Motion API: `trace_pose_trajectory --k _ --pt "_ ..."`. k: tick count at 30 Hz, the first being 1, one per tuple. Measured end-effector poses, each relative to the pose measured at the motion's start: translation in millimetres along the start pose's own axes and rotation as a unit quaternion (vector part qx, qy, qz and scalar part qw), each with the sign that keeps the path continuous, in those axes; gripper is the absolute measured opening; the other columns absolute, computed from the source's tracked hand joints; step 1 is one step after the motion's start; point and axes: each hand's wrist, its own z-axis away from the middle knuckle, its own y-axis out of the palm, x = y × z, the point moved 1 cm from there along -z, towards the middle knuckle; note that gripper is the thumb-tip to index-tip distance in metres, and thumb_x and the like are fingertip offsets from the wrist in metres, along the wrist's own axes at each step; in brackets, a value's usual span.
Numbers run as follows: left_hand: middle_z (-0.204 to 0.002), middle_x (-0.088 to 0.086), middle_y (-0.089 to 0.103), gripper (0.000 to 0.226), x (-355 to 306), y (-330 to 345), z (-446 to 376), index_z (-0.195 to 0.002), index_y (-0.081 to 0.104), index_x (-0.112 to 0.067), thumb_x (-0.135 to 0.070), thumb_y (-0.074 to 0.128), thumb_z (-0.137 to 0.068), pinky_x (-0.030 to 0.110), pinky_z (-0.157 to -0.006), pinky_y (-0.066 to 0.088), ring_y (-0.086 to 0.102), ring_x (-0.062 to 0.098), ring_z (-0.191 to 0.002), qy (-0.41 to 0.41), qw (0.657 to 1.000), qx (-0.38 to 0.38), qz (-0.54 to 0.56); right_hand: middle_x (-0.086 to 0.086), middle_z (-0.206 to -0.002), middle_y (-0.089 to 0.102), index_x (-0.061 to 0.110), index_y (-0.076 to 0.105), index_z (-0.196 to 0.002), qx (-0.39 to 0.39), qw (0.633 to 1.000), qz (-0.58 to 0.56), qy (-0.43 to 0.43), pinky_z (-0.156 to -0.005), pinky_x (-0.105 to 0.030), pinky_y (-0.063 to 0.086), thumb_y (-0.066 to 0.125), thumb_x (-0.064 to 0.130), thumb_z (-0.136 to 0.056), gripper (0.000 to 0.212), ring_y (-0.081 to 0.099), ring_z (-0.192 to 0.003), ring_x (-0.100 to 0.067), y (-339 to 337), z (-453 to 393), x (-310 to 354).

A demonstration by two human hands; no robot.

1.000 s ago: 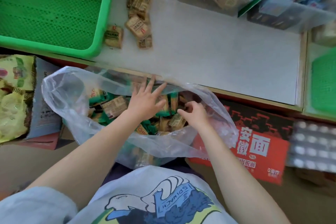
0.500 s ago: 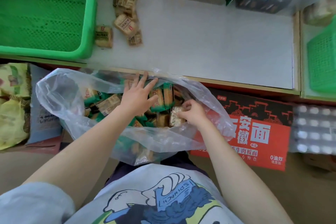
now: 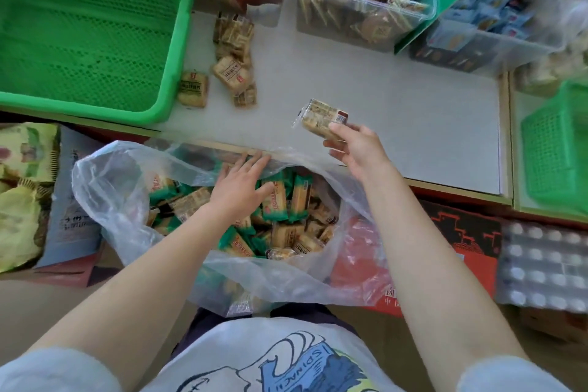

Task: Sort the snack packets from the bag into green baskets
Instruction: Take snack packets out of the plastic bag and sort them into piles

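My right hand (image 3: 358, 149) pinches a tan cracker packet (image 3: 323, 119) mid-frame over the shelf; my left hand (image 3: 240, 186), fingers spread, rests in the plastic bag (image 3: 105, 188). Light, crinkly, probably crushable, so I grip its edges.

Bare shelf (image 3: 397, 124) lies open; loose packets (image 3: 234, 73) seemingly crowd the green basket (image 3: 178, 41).

We see our left hand (image 3: 238, 185) at centre frame, palm down, fingers spread and pointing toward one o'clock, forearm running back toward seven o'clock. Our right hand (image 3: 356, 148) is raised toward one o'clock of it, fingers pinched closed, forearm stretching back toward five o'clock.
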Motion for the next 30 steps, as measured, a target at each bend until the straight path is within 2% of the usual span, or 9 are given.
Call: trace_pose_trajectory --k 4,7,11,13,17,19,23,26,30 --pt "-0.167 -0.01 0.011 0.067 2 -3 -1 -0.159 0.004 -0.04 -0.057 0.036 -0.102 0.051 -0.125 0.007 0.002 0.016 -0.155 0.003 1.0 -0.001 0.01 -0.013 -0.111 0.07 0.008 0.044 -0.127 -0.008 0.996 0.077 0.039 -0.065 -0.03 0.047 0.074 0.019 -0.09 0.049 0.069 -0.077 -0.017 36 -44 -9" --pt "-0.167 -0.009 0.014 0.067 3 -3 0 -0.158 0.006 -0.041 -0.056 0.039 -0.101 0.054 -0.124 0.006 0.002 0.016 -0.155 0.015 1.0 -0.006 0.026 -0.014 -0.117 0.065 0.007 0.05 -0.127 -0.016 0.985 0.159 0.06 -0.062 -0.03 0.051 0.073 0.017 -0.09 0.044 0.066 -0.085 -0.021 53 -67 -21" --pt "-0.166 -0.008 0.018 0.066 2 -4 2 -0.158 0.01 -0.04 -0.053 0.041 -0.101 0.053 -0.124 0.007 0.004 0.016 -0.154 0.013 0.999 -0.015 0.04 -0.008 -0.11 0.062 0.008 0.056 -0.124 -0.064 0.963 0.258 0.043 -0.065 -0.029 0.05 0.073 0.027 -0.089 0.043 0.059 -0.093 -0.022 64 -79 -26" --pt "-0.166 -0.008 0.02 0.066 3 -3 2 -0.157 0.01 -0.039 -0.052 0.042 -0.101 0.053 -0.124 0.008 0.004 0.015 -0.154 0.009 0.999 -0.021 0.044 -0.007 -0.114 0.06 0.01 0.055 -0.129 -0.036 0.959 0.281 0.024 -0.064 -0.027 0.048 0.069 0.029 -0.092 0.043 0.058 -0.101 -0.022 73 -79 -23" --pt "-0.166 -0.006 0.018 0.07 1 -2 1 -0.158 0.005 -0.037 -0.052 0.042 -0.101 0.054 -0.124 0.008 0.002 0.016 -0.154 0.003 0.999 -0.018 0.037 0.001 -0.119 0.062 0.022 0.058 -0.122 0.109 0.94 0.324 0.014 -0.077 -0.03 0.045 0.059 0.039 -0.098 0.029 0.057 -0.107 -0.016 104 -68 -18" --pt "-0.167 -0.006 0.017 0.071 1 -2 1 -0.158 0.004 -0.037 -0.052 0.042 -0.101 0.054 -0.124 0.008 0.001 0.016 -0.155 -0.002 0.999 -0.018 0.035 0.002 -0.123 0.064 0.021 0.063 -0.123 0.13 0.935 0.329 0.011 -0.078 -0.03 0.045 0.056 0.042 -0.098 0.033 0.059 -0.113 -0.017 112 -62 -18" --pt "-0.167 -0.006 0.015 0.071 -1 -1 0 -0.158 0.003 -0.037 -0.053 0.041 -0.101 0.055 -0.124 0.008 0.001 0.017 -0.155 -0.004 1.0 -0.018 0.019 0.001 -0.113 0.071 0.018 0.071 -0.113 0.074 0.965 0.239 -0.077 -0.081 -0.028 0.049 0.054 0.028 -0.1 0.023 0.064 -0.108 -0.017 85 -30 -10" --pt "-0.167 -0.006 0.012 0.072 0 2 0 -0.159 0.002 -0.036 -0.055 0.04 -0.1 0.055 -0.124 0.008 -0.001 0.017 -0.155 -0.006 1.0 -0.016 0.01 -0.006 -0.102 0.074 0.012 0.072 -0.103 0.131 0.973 0.17 -0.084 -0.082 -0.033 0.056 0.053 0.02 -0.103 0.02 0.07 -0.094 -0.02 45 15 -15" --pt "-0.167 0.0 0.009 0.075 -7 7 -1 -0.16 0.001 -0.033 -0.058 0.038 -0.099 0.055 -0.123 0.012 -0.004 0.023 -0.154 0.0 1.0 -0.008 -0.019 -0.003 -0.095 0.076 0.011 0.073 -0.102 0.152 0.938 0.311 0.014 -0.086 -0.034 0.06 0.063 0.024 -0.098 0.016 0.073 -0.091 -0.019 2 45 -67"
